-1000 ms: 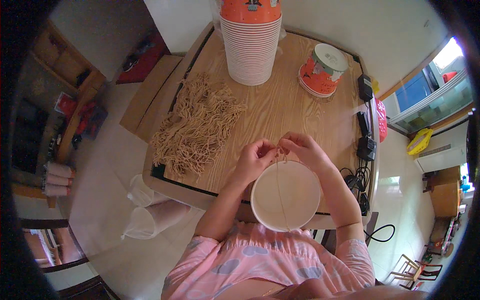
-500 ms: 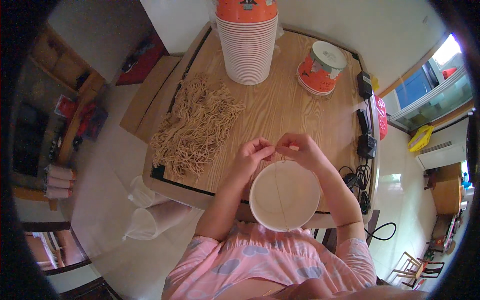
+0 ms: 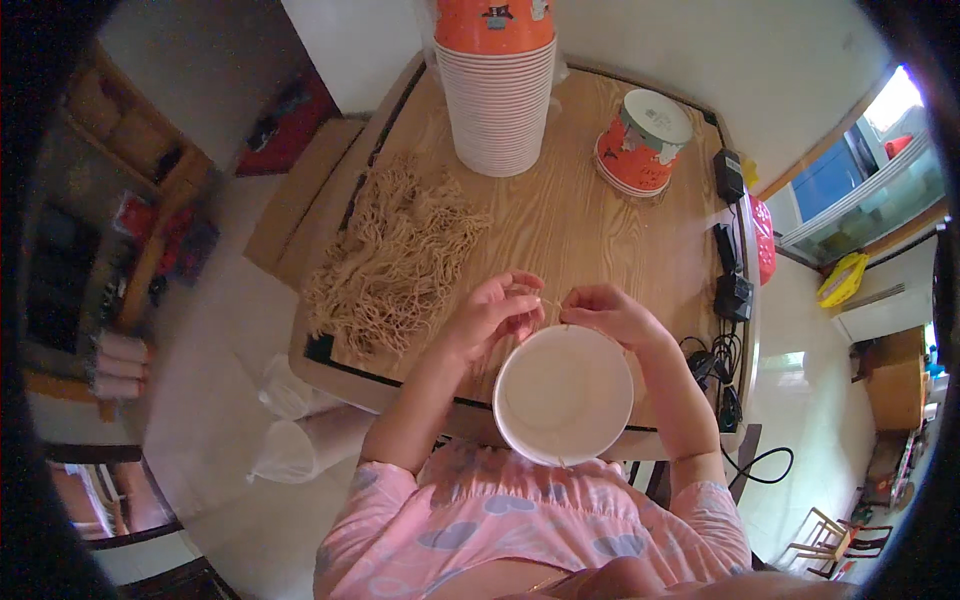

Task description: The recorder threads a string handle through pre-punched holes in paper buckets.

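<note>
A round paper bucket [image 3: 563, 395], white inside, sits at the table's near edge in front of my body, its mouth facing up. My right hand [image 3: 612, 313] is closed in a pinch at its far rim, on a thin piece of tan twine [image 3: 550, 303]. To its left, my left hand [image 3: 497, 312] has curled fingers around the twine, a little apart from the right. A small bit of twine also shows at the bucket's near rim. The bucket's outer wall is mostly hidden.
A heap of tan twine strands [image 3: 395, 255] lies on the wooden table [image 3: 545, 230] at left. Farther back stands a tall stack of orange-and-white paper buckets [image 3: 497, 100]. A short upside-down stack [image 3: 645, 140] is back right. Black adapters [image 3: 733, 297] and cables line the right edge.
My hands have drawn apart, the left one moving left. The twine that stretched across the bucket's mouth no longer shows there. The bucket has shifted slightly left.
</note>
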`<action>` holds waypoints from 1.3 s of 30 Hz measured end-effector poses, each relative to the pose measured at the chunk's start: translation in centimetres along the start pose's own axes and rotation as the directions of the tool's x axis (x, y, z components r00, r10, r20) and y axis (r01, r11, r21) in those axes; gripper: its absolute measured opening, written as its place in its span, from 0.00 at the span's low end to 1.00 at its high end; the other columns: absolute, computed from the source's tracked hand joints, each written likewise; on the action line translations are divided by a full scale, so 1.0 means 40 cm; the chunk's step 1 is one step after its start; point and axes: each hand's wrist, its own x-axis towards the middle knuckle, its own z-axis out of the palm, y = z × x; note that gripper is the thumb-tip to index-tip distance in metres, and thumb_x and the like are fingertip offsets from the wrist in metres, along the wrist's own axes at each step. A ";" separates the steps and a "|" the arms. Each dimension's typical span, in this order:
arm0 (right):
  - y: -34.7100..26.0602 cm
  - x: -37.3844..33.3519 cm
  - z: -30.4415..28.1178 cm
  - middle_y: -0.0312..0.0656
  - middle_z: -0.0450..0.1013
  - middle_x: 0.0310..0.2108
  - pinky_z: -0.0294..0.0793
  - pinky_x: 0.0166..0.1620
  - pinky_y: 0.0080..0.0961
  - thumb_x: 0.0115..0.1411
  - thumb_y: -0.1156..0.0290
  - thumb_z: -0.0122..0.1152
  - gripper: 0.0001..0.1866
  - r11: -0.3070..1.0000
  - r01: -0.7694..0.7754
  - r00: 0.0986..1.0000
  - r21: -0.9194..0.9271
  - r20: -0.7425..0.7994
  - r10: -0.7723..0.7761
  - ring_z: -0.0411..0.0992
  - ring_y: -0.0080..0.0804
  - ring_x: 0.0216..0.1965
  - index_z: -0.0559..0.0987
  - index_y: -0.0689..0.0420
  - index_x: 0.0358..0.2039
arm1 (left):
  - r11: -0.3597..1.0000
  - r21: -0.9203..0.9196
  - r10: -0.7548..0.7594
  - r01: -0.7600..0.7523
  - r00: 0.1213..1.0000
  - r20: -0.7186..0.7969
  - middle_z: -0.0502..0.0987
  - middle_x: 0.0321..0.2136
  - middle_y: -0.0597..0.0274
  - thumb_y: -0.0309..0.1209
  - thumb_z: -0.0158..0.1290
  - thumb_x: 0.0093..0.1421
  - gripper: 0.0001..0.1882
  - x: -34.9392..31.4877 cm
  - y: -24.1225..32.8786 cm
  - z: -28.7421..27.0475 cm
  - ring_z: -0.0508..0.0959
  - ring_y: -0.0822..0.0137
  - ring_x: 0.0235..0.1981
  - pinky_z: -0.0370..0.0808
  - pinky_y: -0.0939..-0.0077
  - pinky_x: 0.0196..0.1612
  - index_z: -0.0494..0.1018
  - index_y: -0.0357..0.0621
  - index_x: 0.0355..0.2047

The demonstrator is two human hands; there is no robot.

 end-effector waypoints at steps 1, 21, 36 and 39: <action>0.014 0.000 -0.005 0.30 0.71 0.24 0.67 0.30 0.14 0.55 0.70 0.56 0.06 1.000 0.009 1.000 -0.028 -0.011 -0.009 0.67 0.15 0.27 0.75 0.60 0.29 | 0.990 0.131 -0.044 0.042 0.999 0.014 0.75 0.26 0.60 0.28 0.53 0.54 0.12 0.002 0.007 0.007 0.73 0.74 0.22 0.71 0.82 0.26 0.68 0.40 0.38; -0.009 -0.091 0.062 0.31 0.69 0.26 0.65 0.33 0.15 0.58 0.68 0.52 0.10 0.999 0.039 0.977 0.024 -0.213 -0.033 0.66 0.16 0.30 0.74 0.62 0.28 | 0.612 0.744 0.593 -0.267 0.778 -0.208 0.68 0.16 0.71 0.26 0.51 0.56 0.03 -0.046 -0.072 0.118 0.65 0.81 0.18 0.62 0.85 0.20 0.70 0.39 0.27; -0.060 -0.211 0.121 0.38 0.71 0.26 0.66 0.35 0.25 0.42 0.77 0.65 0.07 0.561 0.631 0.728 -0.537 0.158 -0.667 0.68 0.33 0.31 0.76 0.58 0.24 | 0.563 0.802 0.388 -0.198 0.921 -0.045 0.75 0.22 0.62 0.24 0.52 0.55 0.03 -0.150 -0.086 0.157 0.73 0.77 0.21 0.68 0.83 0.23 0.71 0.38 0.29; -0.061 -0.226 0.128 0.38 0.71 0.25 0.66 0.35 0.25 0.45 0.77 0.63 0.05 0.630 0.598 0.769 -0.495 0.131 -0.626 0.68 0.31 0.30 0.76 0.60 0.24 | 0.481 0.834 0.512 -0.271 0.859 -0.017 0.75 0.22 0.61 0.24 0.52 0.55 0.03 -0.159 -0.083 0.173 0.74 0.76 0.22 0.69 0.82 0.25 0.70 0.38 0.30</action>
